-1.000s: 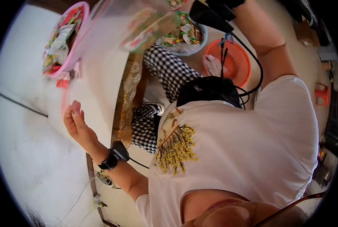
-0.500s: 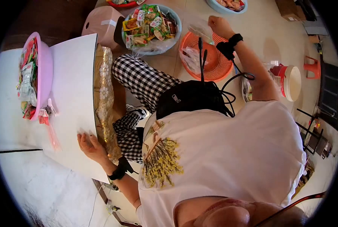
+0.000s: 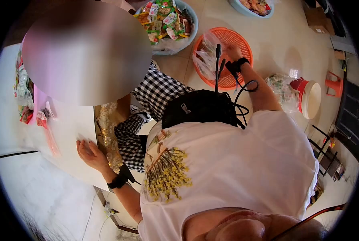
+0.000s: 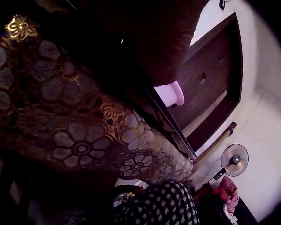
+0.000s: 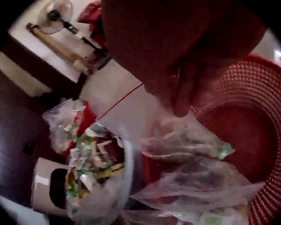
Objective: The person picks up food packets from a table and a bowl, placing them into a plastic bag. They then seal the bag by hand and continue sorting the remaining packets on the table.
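Note:
My left hand (image 3: 92, 156) rests on the white table (image 3: 73, 132) near its edge, with fingers loosely bent and nothing in them. In the left wrist view, the gold flowered cloth (image 4: 82, 147) hangs beside the dark underside of that hand. My right hand (image 3: 232, 51) is down inside the orange mesh basket (image 3: 243, 40). Its fingertips pinch a clear plastic bag (image 5: 182, 138) with something pale and a green bit in it. More clear bags (image 5: 196, 183) lie in the basket just below.
A blue basin (image 3: 196, 24) of small colourful packets stands beyond the knee. On the table is a pink basin (image 3: 37, 98); a blurred oval hides part of it. A white bucket (image 3: 310, 99) and a bulging clear bag (image 3: 281, 86) stand right of the basket. Cables (image 3: 239, 108) trail from the black waist bag (image 3: 195, 106).
My right hand has come down from upper right into the orange basket with the clear bag. My left hand, raised earlier, lies on the table. A blurred oval now covers part of the table.

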Available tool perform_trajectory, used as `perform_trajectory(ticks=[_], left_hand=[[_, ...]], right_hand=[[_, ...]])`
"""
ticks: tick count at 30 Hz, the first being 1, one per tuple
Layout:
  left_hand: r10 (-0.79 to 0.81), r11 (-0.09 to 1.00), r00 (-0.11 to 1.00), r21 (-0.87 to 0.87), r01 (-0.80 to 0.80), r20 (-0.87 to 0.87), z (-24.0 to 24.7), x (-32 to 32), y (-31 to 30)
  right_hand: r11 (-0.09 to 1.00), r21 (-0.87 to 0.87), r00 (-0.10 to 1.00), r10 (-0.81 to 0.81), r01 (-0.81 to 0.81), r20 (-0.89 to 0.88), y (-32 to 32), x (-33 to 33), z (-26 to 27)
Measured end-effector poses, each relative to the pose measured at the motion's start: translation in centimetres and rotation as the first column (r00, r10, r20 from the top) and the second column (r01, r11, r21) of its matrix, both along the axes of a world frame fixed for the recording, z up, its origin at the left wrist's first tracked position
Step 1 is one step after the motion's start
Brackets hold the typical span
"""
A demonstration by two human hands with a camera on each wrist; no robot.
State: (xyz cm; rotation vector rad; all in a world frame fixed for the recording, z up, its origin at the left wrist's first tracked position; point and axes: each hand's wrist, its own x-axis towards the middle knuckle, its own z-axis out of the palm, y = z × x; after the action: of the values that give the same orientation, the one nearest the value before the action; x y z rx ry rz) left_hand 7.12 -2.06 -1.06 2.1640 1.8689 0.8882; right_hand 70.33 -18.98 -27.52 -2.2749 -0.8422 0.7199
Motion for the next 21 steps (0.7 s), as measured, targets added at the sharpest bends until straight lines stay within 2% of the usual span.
perform_trajectory(ticks=[3,6,9,12,14,15,16,17,18,20,21], left_hand=[[-0.039,0.999,0.978,0.022,0.044,-0.204,-0.2,-1.1,0.4],[-0.054,0.998,0.966,0.017,0.06,-0.253,0.0,-1.0,0.3],[-0.051,0.994,0.995,0.092,0.059,-0.09,-1.6,-2.0,0.9],[-0.037,0.996,0.996,0.081,0.043,-0.083,-1.2,-1.4,0.8],[-0.029,0.996,0.989,0.077,0.04,-0.145,0.0,-0.5,0.7],[-0.017,0.997,0.994,0.075,0.025,-0.105,0.2,0.0,0.6],[-0.016,0.995,0.999,0.102,0.02,-0.043,-1.4,-1.3,1.1],[-0.03,0.983,0.996,0.177,0.044,-0.082,-1.4,-1.1,1.2],[-0.03,0.988,0.985,0.147,0.055,-0.17,-0.5,-0.9,1.0],[0.012,0.989,0.979,0.146,0.018,-0.202,0.3,0.0,0.8],[0.014,0.985,0.985,0.17,0.016,-0.171,0.2,0.1,0.8]], right_hand=[[0.924,-0.378,0.994,0.092,-0.061,0.065,-1.7,-0.1,-4.6],[0.783,-0.617,0.988,0.144,-0.076,0.06,-2.3,1.0,-12.6],[0.776,-0.609,0.955,0.28,-0.164,0.1,-1.9,-0.4,-10.3],[0.766,-0.591,0.901,0.41,-0.254,0.144,-1.7,-2.1,-6.2],[0.743,-0.592,0.87,0.475,-0.312,0.136,-2.5,-1.4,-7.4],[0.727,-0.598,0.854,0.503,-0.337,0.13,-2.7,-0.6,-8.2],[0.703,-0.605,0.829,0.546,-0.373,0.123,-3.2,1.0,-9.4],[0.669,-0.608,0.788,0.605,-0.427,0.113,-3.3,2.9,-11.2],[0.629,-0.603,0.736,0.669,-0.49,0.1,-3.1,5.3,-13.2],[0.598,-0.533,0.67,0.738,-0.599,0.075,-3.7,10.3,-17.4],[0.72,-0.402,0.779,0.626,-0.565,0.026,-3.6,10.8,-17.4]])
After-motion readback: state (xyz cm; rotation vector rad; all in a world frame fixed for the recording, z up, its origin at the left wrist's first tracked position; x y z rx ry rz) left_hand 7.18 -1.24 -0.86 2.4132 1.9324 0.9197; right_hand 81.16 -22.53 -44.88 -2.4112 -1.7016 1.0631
